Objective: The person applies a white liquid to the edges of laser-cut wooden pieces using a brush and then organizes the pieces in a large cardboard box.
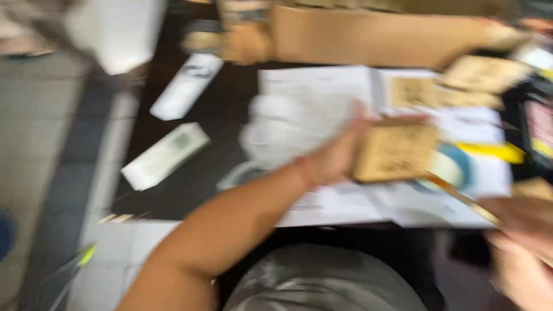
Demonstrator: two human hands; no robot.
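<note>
Grey cloth on the lap (322,282) sits lowest. Left hand (340,155) grips a tan wooden block (396,151) at its left edge — over the papers (322,103) on the counter (190,173). Right hand (518,230), lower right, pinches a thin stick (461,197) slanting up toward the block.

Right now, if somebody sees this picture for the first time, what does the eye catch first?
First the left hand at the centre, holding a flat tan wooden piece over open white papers. Then two white remote-like bars lying left on the dark table. The right hand is blurred at the lower right.
</note>
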